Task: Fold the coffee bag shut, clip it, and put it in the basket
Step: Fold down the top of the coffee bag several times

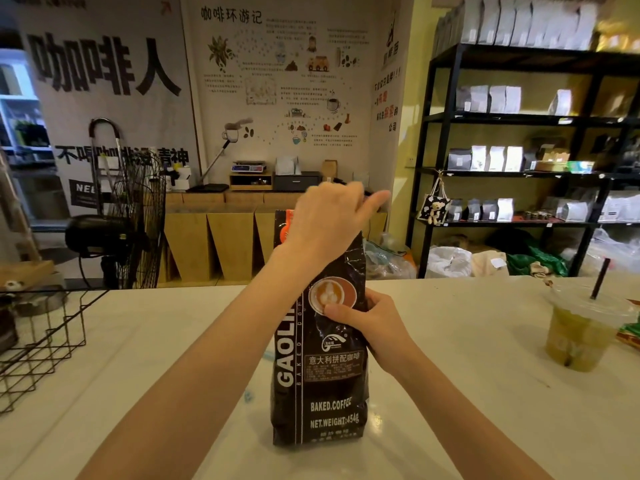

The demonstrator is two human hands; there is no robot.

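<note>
A tall dark brown coffee bag [320, 386] stands upright on the white counter [467, 393], its label toward me. My left hand [327, 220] lies over the bag's top, fingers wrapped around the upper edge and the index finger sticking out to the right. My right hand [370, 323] grips the bag's right side at mid height, thumb pressed on the front below the latte picture. A black wire basket [45, 337] stands on the counter at the far left. I see no clip.
An iced drink in a plastic cup with a straw [581, 327] stands at the counter's right edge, beside a colourful packet [630, 334]. Behind the counter are a floor fan [135, 220] and black shelves [519, 133] of coffee bags.
</note>
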